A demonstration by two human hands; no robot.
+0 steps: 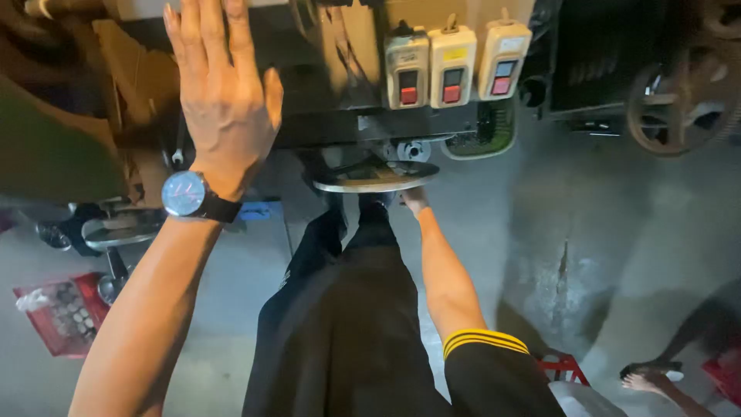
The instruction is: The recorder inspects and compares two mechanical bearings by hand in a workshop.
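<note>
One round, flat grey metal disc (376, 178) sits low under the machine front, just below the row of three cream switch boxes w/ red buttons (451, 68) and above the person's dark-trousered legs (340, 309). It lies roughly level, rim towards the camera. The right hand (414, 199) reaches down to the disc's right edge and touches it from beneath; fingers are hidden behind the rim, so whether they're curled round it or just pressed against it can't be told. The left hand (224, 93) is up high, fingers spread wide and flat, holding nothing, palm towards the dark machine body (324, 85); a black-strapped round-faced wristwatch (185, 193) sits on that wrist.

To do this well, judging by the pose: the flat left palm should take the body's weight as a brace, so the right arm can work the disc w/o strain. The right hand is best kept at the rim, thumb clear of the disc's underside fittings, and the disc kept level, since it looks thin and could tip. Sleeve w/ yellow stripes (485, 340) should stay off the moving parts.

Further out: a red plastic crate of small round metal parts (62, 313) on the concrete floor (602, 255) at left, a rusty spoked wheel (679, 96) upper right, and another person's bare foot (652, 378) lower right, well apart.
</note>
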